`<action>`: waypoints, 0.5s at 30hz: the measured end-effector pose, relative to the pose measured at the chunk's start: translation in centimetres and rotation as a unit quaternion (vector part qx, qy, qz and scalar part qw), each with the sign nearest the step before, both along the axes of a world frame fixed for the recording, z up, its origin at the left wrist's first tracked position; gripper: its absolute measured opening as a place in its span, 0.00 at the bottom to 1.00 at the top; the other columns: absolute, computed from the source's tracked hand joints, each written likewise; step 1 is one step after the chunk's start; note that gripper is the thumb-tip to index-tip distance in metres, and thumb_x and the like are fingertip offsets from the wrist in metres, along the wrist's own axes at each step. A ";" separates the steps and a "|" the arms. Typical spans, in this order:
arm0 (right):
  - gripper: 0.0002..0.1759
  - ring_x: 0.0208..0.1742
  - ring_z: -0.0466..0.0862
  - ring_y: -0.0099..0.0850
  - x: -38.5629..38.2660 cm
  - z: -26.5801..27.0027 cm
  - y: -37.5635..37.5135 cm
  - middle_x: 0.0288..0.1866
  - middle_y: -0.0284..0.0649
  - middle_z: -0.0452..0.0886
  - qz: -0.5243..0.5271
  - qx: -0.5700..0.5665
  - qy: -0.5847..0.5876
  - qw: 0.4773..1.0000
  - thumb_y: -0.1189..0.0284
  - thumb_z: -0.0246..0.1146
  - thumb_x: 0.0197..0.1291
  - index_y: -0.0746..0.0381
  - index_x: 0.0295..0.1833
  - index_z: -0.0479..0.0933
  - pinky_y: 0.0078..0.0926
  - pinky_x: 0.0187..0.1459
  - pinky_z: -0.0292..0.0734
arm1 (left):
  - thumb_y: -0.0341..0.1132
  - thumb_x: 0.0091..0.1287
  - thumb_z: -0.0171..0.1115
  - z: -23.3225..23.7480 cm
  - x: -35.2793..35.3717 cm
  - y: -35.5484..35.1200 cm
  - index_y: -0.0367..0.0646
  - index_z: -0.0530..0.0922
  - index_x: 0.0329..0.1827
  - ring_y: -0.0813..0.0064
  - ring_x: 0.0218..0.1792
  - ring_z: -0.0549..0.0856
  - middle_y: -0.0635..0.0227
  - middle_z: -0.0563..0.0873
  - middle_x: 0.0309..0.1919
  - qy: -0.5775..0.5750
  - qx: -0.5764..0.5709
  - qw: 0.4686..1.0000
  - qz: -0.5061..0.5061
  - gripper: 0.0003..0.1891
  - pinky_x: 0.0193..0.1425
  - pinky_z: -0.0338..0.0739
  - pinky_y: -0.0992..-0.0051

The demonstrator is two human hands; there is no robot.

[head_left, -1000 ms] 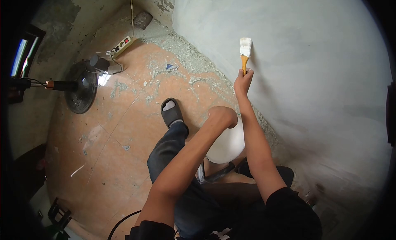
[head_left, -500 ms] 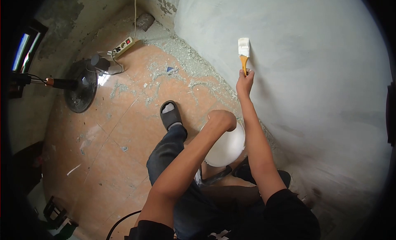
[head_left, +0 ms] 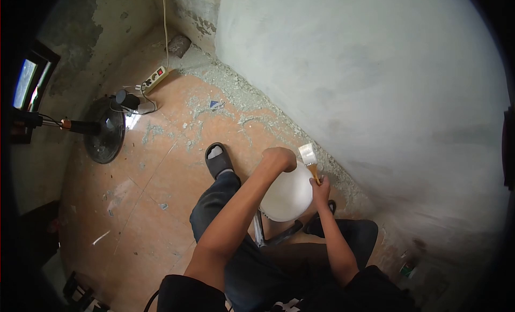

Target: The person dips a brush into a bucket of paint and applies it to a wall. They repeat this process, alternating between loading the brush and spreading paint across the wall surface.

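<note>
My right hand (head_left: 321, 191) is closed round the handle of a brush (head_left: 309, 157) whose bristles are coated white and point up. The brush is beside the right upper rim of a white bucket (head_left: 287, 197), away from the wall (head_left: 365, 81). My left hand (head_left: 279, 158) is curled over the bucket's upper left rim and grips it; its fingertips are hidden. Whitish material shows inside the bucket.
A power strip (head_left: 154, 80) with a cable lies at the upper left, near a round black stand base (head_left: 104, 131). Flaked debris (head_left: 230, 84) covers the tiled floor along the wall. A sandalled foot (head_left: 218, 159) rests left of the bucket.
My right hand has brought the brush down from the wall to the bucket's edge. My left hand still grips the rim, and the view has shifted slightly.
</note>
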State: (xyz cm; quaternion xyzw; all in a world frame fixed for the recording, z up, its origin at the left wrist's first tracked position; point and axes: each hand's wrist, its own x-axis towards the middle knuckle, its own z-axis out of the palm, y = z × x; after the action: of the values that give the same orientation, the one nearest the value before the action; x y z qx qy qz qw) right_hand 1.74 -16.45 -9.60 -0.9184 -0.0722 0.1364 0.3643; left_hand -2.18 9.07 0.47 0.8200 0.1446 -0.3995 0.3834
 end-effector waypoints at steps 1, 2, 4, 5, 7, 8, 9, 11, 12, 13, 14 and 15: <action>0.12 0.28 0.76 0.29 -0.7 0.4 -1.4 0.26 0.42 0.75 0.008 0.002 0.022 1.000 0.75 0.64 0.48 0.67 0.32 0.67 0.28 0.34 0.70 | 0.30 0.54 0.50 -0.2 0.1 0.0 0.44 0.79 0.47 0.63 0.52 0.78 0.58 0.79 0.49 0.008 0.006 1.000 0.002 0.17 0.51 0.73 0.67; 0.12 0.28 0.76 0.29 -1.5 0.9 -2.3 0.26 0.42 0.75 0.006 0.004 0.019 1.000 0.75 0.64 0.48 0.67 0.32 0.67 0.28 0.34 0.70 | 0.31 0.54 0.50 -0.9 0.4 -0.2 0.44 0.79 0.47 0.62 0.52 0.78 0.59 0.79 0.50 0.013 0.014 1.000 -0.010 0.17 0.51 0.73 0.67; 0.12 0.30 0.71 0.24 -3.1 2.6 -3.5 0.28 0.38 0.72 0.012 -0.038 0.063 0.997 0.75 0.64 0.49 0.67 0.31 0.66 0.23 0.35 0.68 | 0.31 0.54 0.50 -0.9 0.9 -0.1 0.44 0.79 0.47 0.62 0.52 0.78 0.60 0.79 0.50 0.015 0.021 0.999 -0.025 0.17 0.51 0.73 0.66; 0.13 0.30 0.70 0.24 -3.9 3.4 -3.8 0.28 0.38 0.72 0.015 -0.050 0.075 0.996 0.75 0.64 0.48 0.67 0.31 0.66 0.23 0.36 0.68 | 0.31 0.54 0.50 -0.9 1.0 -0.1 0.45 0.79 0.47 0.61 0.52 0.78 0.61 0.79 0.50 0.020 0.025 0.999 -0.037 0.17 0.51 0.73 0.66; 0.13 0.30 0.71 0.24 -5.3 3.6 -4.8 0.28 0.40 0.72 0.038 -0.068 0.069 0.995 0.75 0.65 0.48 0.67 0.33 0.66 0.23 0.35 0.69 | 0.31 0.54 0.50 -1.6 1.4 -0.6 0.45 0.79 0.47 0.61 0.51 0.78 0.61 0.80 0.49 0.010 0.034 0.998 -0.047 0.17 0.51 0.73 0.66; 0.14 0.30 0.72 0.25 -6.0 3.8 -5.2 0.27 0.40 0.72 0.043 -0.064 0.083 0.994 0.74 0.65 0.48 0.67 0.33 0.66 0.24 0.35 0.70 | 0.31 0.54 0.50 -2.0 1.7 -0.7 0.46 0.79 0.47 0.61 0.51 0.78 0.62 0.80 0.49 0.001 0.042 0.997 -0.060 0.17 0.50 0.73 0.66; 0.14 0.30 0.73 0.26 -6.6 4.3 -5.3 0.27 0.40 0.72 0.057 -0.060 0.074 0.994 0.74 0.65 0.48 0.66 0.33 0.66 0.24 0.35 0.70 | 0.31 0.54 0.50 -2.2 2.1 -1.0 0.46 0.79 0.47 0.61 0.51 0.78 0.62 0.80 0.49 -0.005 0.048 0.998 -0.050 0.17 0.50 0.73 0.66; 0.15 0.30 0.77 0.34 -7.5 4.2 -6.2 0.28 0.43 0.74 0.091 -0.070 0.051 0.992 0.72 0.66 0.47 0.66 0.34 0.68 0.29 0.35 0.72 | 0.30 0.53 0.50 -2.5 2.5 -1.7 0.45 0.80 0.45 0.62 0.49 0.79 0.61 0.80 0.48 0.005 0.066 0.996 -0.068 0.17 0.49 0.73 0.66; 0.15 0.31 0.78 0.37 -7.9 4.7 -6.0 0.28 0.44 0.75 0.104 -0.083 0.041 0.990 0.71 0.66 0.46 0.67 0.34 0.68 0.31 0.36 0.72 | 0.30 0.53 0.50 -2.7 2.6 -1.9 0.45 0.80 0.45 0.62 0.49 0.79 0.61 0.80 0.48 -0.001 0.073 0.996 -0.055 0.17 0.49 0.73 0.66; 0.15 0.32 0.79 0.40 -8.5 5.2 -5.9 0.29 0.46 0.76 0.112 -0.071 0.039 0.990 0.70 0.66 0.46 0.67 0.34 0.69 0.32 0.36 0.72 | 0.30 0.52 0.50 -2.9 2.5 -2.2 0.45 0.80 0.43 0.63 0.47 0.80 0.60 0.81 0.46 -0.008 0.085 0.993 -0.077 0.16 0.47 0.73 0.66; 0.16 0.33 0.79 0.43 -8.9 5.5 -5.9 0.29 0.47 0.77 0.119 -0.060 0.037 0.990 0.69 0.66 0.46 0.67 0.34 0.69 0.34 0.36 0.72 | 0.30 0.51 0.51 -3.4 2.6 -2.5 0.45 0.81 0.41 0.63 0.45 0.80 0.60 0.82 0.44 -0.015 0.096 0.990 -0.100 0.16 0.46 0.73 0.67; 0.16 0.33 0.79 0.43 -9.2 5.5 -6.0 0.29 0.47 0.77 0.124 -0.057 0.031 0.990 0.69 0.66 0.46 0.67 0.34 0.69 0.34 0.36 0.72 | 0.31 0.50 0.51 -4.2 2.5 -2.7 0.44 0.81 0.40 0.64 0.43 0.81 0.59 0.82 0.42 -0.021 0.111 0.988 -0.102 0.15 0.44 0.74 0.66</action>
State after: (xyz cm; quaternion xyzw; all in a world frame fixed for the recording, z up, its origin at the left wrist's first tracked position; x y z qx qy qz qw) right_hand -7.45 -22.43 -4.08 -0.9170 -0.1660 0.2125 0.2939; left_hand 0.36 6.36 -3.70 0.8762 0.0954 -0.4008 0.2500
